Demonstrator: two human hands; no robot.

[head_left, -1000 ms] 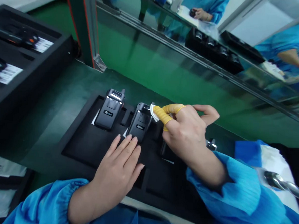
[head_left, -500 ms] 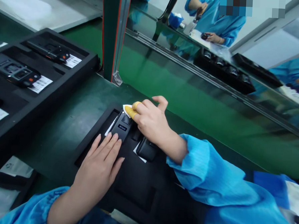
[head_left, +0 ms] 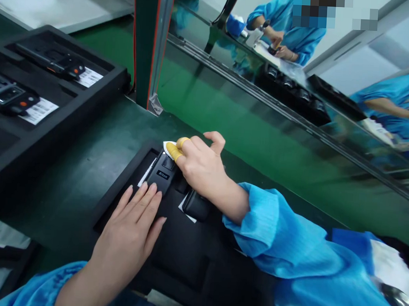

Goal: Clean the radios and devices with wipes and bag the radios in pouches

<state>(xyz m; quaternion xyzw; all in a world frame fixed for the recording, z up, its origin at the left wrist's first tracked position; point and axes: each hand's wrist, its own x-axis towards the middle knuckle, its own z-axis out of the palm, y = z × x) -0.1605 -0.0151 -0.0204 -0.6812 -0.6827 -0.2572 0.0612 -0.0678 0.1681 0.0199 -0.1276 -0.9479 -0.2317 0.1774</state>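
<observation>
A black handheld device marked "Riton" [head_left: 159,183] lies in a black tray [head_left: 175,247]. On its near end rest the outstretched fingertips of my left hand [head_left: 127,231], palm down. Yellow finger covers are on the fingers of my right hand [head_left: 204,164], which pinches a small white wipe [head_left: 166,146] against the device's far end. Below my right wrist lies a second black device [head_left: 197,204], partly hidden, with a white paper label [head_left: 189,214] under it. Another white label [head_left: 145,175] shows along the left side of the first device.
To the left stands a larger black tray [head_left: 114,82] with devices [head_left: 48,58] and barcode labels. A dark metal post [head_left: 145,45] rises beyond the green bench [head_left: 84,151]. Blue and white material [head_left: 350,245] lies at right. Behind glass, co-workers in blue sleeves [head_left: 270,12] handle parts.
The view has shifted slightly, moving the scene a little leftward. Both my hands keep their places on the device. Behind the glass, a co-worker's hands have come together over a small black part.
</observation>
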